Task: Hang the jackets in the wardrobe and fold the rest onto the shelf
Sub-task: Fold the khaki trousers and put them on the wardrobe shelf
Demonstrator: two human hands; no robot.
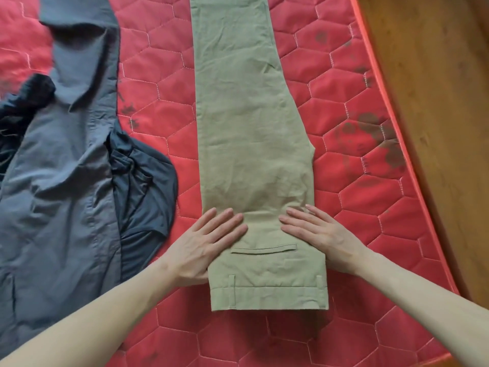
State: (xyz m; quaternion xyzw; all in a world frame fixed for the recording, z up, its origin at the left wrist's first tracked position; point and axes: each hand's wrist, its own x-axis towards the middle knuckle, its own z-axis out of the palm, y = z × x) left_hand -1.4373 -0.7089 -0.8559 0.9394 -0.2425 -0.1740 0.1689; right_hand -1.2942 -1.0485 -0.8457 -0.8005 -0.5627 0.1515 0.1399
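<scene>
Trousers [251, 144] lie halved lengthwise mid-mattress [344, 75], left hand [209, 242] and right hand [317, 237] flat, fingers straight, smoothing near the waistband; cross-folds, shelving and grey jacket [60, 168] at left remain.

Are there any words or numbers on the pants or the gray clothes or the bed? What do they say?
None: there is no readable text anywhere.
Khaki trousers: only a pocket and belt loops, no visible tag.
Gray jacket: plain fabric, no label showing.
Red quilted mattress: just stitched hexagons and dark stains, no writing.
</scene>
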